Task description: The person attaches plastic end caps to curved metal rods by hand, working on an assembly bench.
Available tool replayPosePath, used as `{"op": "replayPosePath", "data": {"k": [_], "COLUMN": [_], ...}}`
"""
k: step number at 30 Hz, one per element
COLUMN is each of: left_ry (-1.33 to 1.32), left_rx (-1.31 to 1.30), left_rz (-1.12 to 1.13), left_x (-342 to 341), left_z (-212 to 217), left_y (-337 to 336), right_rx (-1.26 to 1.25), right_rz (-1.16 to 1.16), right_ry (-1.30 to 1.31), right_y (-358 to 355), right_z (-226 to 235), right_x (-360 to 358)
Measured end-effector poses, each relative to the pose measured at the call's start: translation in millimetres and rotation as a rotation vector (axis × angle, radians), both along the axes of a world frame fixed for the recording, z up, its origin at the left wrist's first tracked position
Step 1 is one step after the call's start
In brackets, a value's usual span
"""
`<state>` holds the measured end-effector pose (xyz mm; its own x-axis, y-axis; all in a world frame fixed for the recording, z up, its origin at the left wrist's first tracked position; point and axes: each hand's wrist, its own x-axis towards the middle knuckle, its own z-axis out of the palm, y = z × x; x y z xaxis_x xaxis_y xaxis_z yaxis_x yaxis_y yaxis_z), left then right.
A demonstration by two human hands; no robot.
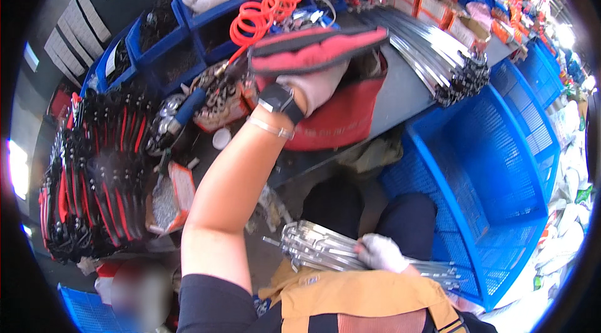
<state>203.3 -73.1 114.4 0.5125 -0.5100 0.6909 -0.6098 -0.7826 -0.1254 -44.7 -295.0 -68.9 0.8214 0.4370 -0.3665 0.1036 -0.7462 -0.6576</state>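
The left hand [316, 85], gloved in white, is reaching over the table [400, 98], its fingers closing on a red-and-black padded grip [316, 50] held flat above a red bag [341, 117]. The right hand [382, 253], also gloved, is gripping a bundle of silver metal strips [325, 250] low over the lap. More metal strips [432, 51] are lying along the table's right edge beside a blue mesh crate [501, 164].

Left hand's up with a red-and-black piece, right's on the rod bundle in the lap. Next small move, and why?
Probably bring the left hand and its red-and-black piece down toward the metal rods: the right hand already grips that bundle on the lap, while the piece is raised over the bench, apart from it.
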Motion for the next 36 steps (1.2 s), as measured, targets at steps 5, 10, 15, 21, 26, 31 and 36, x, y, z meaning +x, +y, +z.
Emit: {"op": "replayPosePath", "data": {"k": [5,10,15,21,26,31,36], "left_ry": [0.219,0.067,0.345,0.463,0.460,0.341,0.220], "left_rx": [0.025,-0.295,-1.389,-1.549,-1.420,-1.386,-1.257], "left_rz": [0.304,0.006,0.021,0.211,0.270,0.295,0.279], "left_x": [-18,-113,-176,-210,-209,-202,-201], "left_z": [12,16,-37,-84,-106,-115,-112], "left_y": [-13,24,80,90,79,76,72], "right_rx": [0.044,0.138,0.367,0.203,0.094,0.393,0.563], "right_rz": [0.081,-0.068,0.058,0.147,0.133,-0.015,-0.057], "right_ry": [-0.443,-0.312,-0.246,-0.449,-0.633,-0.249,0.061], "right_y": [5,3,47,83,86,82,75], "right_z": [-9,37,94,83,66,110,139], "right_x": [13,21,60,82,80,64,49]}}
